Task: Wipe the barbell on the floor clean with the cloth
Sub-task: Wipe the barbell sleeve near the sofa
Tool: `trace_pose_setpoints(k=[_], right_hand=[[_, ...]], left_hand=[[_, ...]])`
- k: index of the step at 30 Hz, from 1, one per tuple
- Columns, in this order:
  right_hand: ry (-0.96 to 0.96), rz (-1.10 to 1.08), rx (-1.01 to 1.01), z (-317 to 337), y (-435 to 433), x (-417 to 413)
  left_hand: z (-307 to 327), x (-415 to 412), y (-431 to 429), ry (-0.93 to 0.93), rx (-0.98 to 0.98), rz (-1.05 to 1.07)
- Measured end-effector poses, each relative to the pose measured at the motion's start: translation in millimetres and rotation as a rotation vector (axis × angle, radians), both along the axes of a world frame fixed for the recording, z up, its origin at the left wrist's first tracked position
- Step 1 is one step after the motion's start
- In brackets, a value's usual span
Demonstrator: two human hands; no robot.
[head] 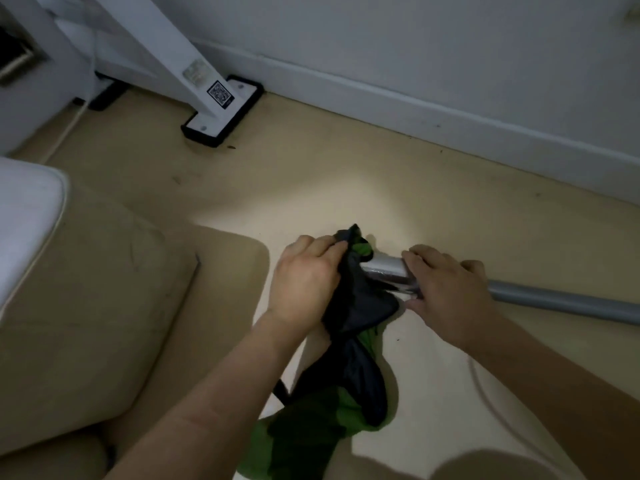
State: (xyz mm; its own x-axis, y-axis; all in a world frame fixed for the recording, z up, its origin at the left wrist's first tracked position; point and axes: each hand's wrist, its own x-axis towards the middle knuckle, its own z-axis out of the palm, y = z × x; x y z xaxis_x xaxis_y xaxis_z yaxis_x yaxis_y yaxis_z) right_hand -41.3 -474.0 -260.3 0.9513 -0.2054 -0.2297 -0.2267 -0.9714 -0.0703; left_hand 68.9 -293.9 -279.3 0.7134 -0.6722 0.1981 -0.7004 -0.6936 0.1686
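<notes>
A grey metal barbell (561, 301) lies on the beige floor, running from the middle of the view out to the right edge. Its shiny left end (386, 268) shows between my hands. My left hand (304, 282) is closed on a dark blue and green cloth (356, 306) bunched over that end. The cloth trails down the floor toward me (311, 431). My right hand (450, 292) rests on top of the bar just right of the cloth, fingers curled over it.
A beige cushion or mat (97, 306) with white bedding (24, 216) on it fills the left. A white frame on a black-edged foot (221, 112) stands at the back left. A white skirting board (450, 123) runs along the wall. A pale cable (498, 407) lies at the right.
</notes>
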Motion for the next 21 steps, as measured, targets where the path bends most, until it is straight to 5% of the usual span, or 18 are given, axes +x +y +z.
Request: trace_pose_setpoints(k=[7, 10, 13, 17, 21], right_hand=[[0.113, 0.068, 0.054, -5, -19, 26], [0.114, -0.024, 0.328, 1, -30, 33], [-0.085, -0.265, 0.652, 5, -38, 24], [-0.352, -0.320, 0.415, -11, -40, 13], [-0.304, -0.306, 0.186, -21, -45, 33]], left_hand=[[7, 2, 10, 0.014, 0.048, 0.188], [-5, -46, -37, 0.139, 0.002, -0.007], [-9, -49, -61, 0.131, 0.012, -0.138], [-3, -2, -34, 0.095, 0.066, -0.007], [3, 19, -41, 0.136, 0.005, 0.129]])
